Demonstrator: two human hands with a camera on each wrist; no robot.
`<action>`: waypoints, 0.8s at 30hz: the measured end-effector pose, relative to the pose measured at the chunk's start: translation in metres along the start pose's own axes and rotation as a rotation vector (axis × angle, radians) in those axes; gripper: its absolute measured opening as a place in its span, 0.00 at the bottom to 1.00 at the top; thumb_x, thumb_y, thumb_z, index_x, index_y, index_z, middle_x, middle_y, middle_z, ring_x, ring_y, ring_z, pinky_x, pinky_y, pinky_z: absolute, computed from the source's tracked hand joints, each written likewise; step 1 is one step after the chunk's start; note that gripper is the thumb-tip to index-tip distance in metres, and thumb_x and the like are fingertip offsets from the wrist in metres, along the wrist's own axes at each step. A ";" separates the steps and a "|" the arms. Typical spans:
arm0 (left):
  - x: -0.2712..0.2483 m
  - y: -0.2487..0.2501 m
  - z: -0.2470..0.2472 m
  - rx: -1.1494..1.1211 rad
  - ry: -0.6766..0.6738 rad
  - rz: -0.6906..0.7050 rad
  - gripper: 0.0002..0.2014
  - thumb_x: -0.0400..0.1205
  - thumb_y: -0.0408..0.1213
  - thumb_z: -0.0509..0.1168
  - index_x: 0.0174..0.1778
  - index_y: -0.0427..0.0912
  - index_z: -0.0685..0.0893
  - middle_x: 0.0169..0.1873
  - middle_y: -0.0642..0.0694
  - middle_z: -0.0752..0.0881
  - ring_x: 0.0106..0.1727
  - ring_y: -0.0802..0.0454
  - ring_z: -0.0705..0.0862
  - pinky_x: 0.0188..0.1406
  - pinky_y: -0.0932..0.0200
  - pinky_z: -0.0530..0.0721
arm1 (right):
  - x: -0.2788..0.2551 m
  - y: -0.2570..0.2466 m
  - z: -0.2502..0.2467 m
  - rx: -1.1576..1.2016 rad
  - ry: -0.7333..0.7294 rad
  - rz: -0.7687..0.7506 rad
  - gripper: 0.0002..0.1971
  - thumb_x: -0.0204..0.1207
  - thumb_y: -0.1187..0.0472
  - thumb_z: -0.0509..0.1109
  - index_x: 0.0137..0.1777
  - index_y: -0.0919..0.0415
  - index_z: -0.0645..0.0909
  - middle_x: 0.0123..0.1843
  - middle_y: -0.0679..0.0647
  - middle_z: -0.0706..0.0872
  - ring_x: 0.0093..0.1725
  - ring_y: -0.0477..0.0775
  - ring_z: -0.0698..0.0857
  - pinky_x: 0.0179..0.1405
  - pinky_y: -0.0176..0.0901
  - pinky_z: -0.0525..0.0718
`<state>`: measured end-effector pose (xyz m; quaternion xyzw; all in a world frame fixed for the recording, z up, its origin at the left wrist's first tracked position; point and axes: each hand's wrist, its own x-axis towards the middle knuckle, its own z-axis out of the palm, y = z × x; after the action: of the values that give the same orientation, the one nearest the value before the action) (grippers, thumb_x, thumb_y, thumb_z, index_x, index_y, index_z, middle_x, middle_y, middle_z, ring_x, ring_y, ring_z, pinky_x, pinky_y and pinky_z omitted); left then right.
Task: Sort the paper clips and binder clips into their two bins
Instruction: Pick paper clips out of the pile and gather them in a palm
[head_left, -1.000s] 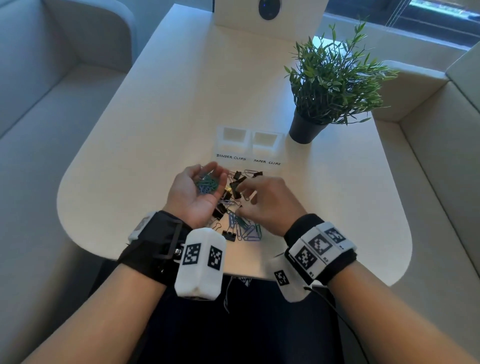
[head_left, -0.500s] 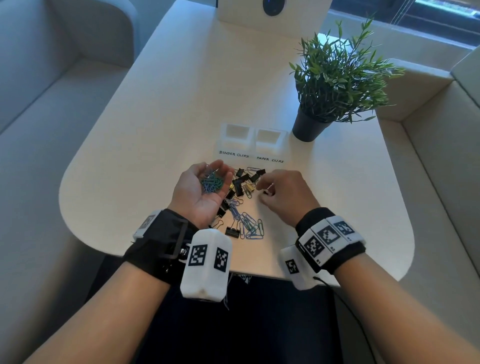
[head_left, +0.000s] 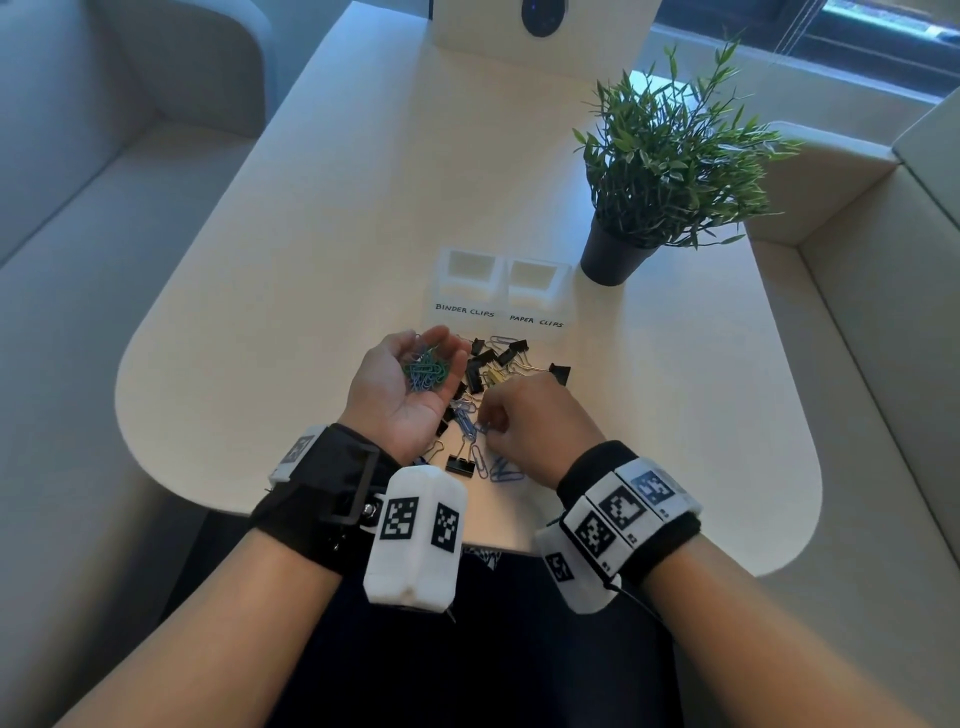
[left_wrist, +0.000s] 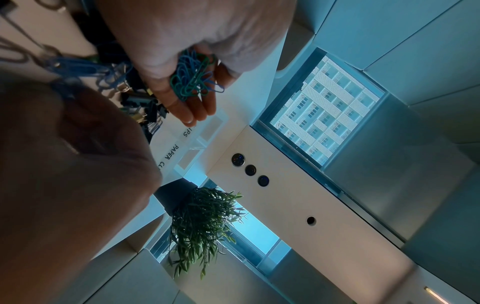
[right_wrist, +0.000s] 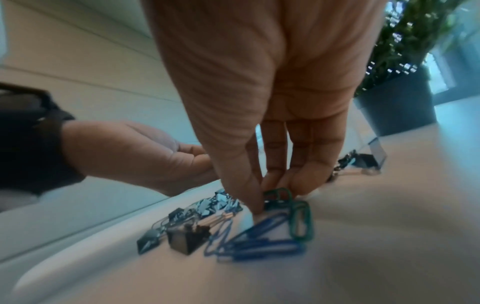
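My left hand (head_left: 410, 384) is held palm up over the table and cups a bunch of green and blue paper clips (head_left: 427, 371), also seen in the left wrist view (left_wrist: 194, 80). Beside it lies a mixed pile of black binder clips and paper clips (head_left: 488, 369). My right hand (head_left: 491, 428) reaches down at the near side of the pile. Its thumb and fingertips (right_wrist: 298, 185) pinch a green paper clip (right_wrist: 278, 193) lying on the table among blue ones (right_wrist: 259, 244). Two white bins stand beyond, one labelled binder clips (head_left: 470, 288), the other paper clips (head_left: 535, 300).
A potted plant (head_left: 615, 257) stands right of the bins. A single black binder clip (head_left: 461, 464) lies near the table's front edge (head_left: 311, 512). Grey sofas flank the white table on both sides.
My right hand has moved from the far right of the pile back toward me, down onto the near paper clips. The left hand still holds its bunch, palm up.
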<state>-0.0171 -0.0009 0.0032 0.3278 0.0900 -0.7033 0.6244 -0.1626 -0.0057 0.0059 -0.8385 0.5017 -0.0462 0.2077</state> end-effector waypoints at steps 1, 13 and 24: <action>0.000 0.000 0.000 0.001 0.003 0.001 0.15 0.86 0.36 0.55 0.43 0.30 0.82 0.39 0.38 0.83 0.45 0.45 0.84 0.55 0.56 0.85 | 0.001 0.000 -0.001 0.016 -0.001 0.007 0.07 0.71 0.67 0.70 0.44 0.58 0.88 0.39 0.49 0.84 0.43 0.52 0.84 0.47 0.49 0.86; 0.002 -0.008 -0.002 0.049 0.006 -0.002 0.14 0.85 0.37 0.55 0.43 0.32 0.82 0.38 0.39 0.84 0.41 0.47 0.86 0.46 0.57 0.88 | 0.011 0.013 -0.027 0.473 0.209 0.167 0.05 0.63 0.68 0.77 0.39 0.60 0.90 0.31 0.50 0.89 0.27 0.39 0.83 0.30 0.27 0.81; 0.005 -0.016 -0.003 -0.040 -0.011 -0.076 0.15 0.85 0.35 0.54 0.40 0.30 0.81 0.37 0.38 0.84 0.40 0.47 0.84 0.38 0.57 0.89 | 0.005 0.001 -0.041 0.464 0.229 0.025 0.11 0.65 0.60 0.81 0.48 0.58 0.90 0.36 0.50 0.91 0.35 0.42 0.88 0.29 0.25 0.81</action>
<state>-0.0315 0.0000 -0.0067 0.3075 0.1129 -0.7265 0.6041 -0.1722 -0.0229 0.0419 -0.7514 0.5083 -0.2519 0.3369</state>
